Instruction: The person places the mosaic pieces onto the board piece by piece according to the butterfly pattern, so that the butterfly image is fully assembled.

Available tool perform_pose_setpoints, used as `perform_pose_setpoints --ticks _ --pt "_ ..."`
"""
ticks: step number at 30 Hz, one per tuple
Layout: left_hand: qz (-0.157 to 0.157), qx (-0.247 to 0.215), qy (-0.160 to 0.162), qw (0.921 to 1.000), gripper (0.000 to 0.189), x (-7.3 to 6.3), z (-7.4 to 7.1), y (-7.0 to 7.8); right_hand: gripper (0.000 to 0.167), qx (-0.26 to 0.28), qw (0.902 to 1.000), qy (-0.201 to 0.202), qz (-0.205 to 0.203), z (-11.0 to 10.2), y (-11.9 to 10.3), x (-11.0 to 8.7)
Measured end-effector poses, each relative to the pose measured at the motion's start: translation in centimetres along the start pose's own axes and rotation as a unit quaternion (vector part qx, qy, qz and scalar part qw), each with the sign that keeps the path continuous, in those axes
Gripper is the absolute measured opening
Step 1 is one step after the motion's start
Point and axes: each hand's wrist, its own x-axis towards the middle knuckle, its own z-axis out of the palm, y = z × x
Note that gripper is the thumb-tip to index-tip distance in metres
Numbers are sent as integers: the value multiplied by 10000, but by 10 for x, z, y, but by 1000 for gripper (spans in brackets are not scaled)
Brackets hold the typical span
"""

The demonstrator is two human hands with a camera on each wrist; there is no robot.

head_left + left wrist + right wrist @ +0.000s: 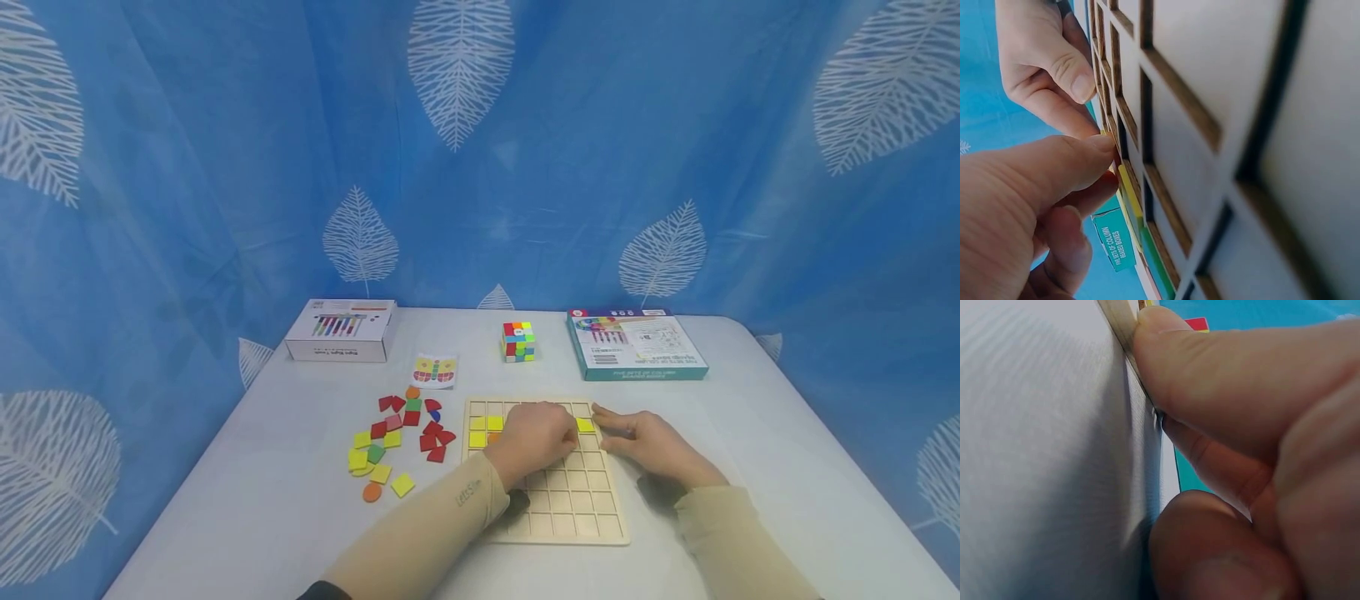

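Observation:
A pale wooden grid board [585, 526] lies on the table. Over its upper middle, my left hand [534, 435] has thumb and forefinger pinched at the grid, apparently on a small tile mostly hidden by the fingertips. Yellow tiles [495, 423] and a partly covered orange tile [492, 437] fill cells left of that hand. Another yellow tile [585, 425] sits near the board's right edge. There my right hand [651, 443] touches the edge with thumb and fingers extended. In the left wrist view, yellow and green tiles [1159, 265] stand in the cells beyond the left fingers.
Loose red, yellow, green and orange tiles [402, 485] are scattered left of the board. Behind them lies a butterfly pattern card [434, 372]. Further back are a white box [341, 331], a puzzle cube [519, 342] and a flat teal-edged box [637, 344].

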Motion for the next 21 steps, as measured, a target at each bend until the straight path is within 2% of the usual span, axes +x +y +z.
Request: perform_pose_setpoints --ticks 7,11,16,21 --pt "24 137 7 9999 13 0 -1 2 49 -57 9999 69 -114 1 2 0" --pt "-75 -110 116 9998 8 -11 -7 1 50 -66 10000 29 -50 1 2 1" --pt "-490 -595 248 9967 13 -38 -17 -5 51 -53 10000 -16 76 0 0 1" --pt "-889 -857 518 9910 14 -79 -27 -22 52 4 9999 -33 122 1 0 0"
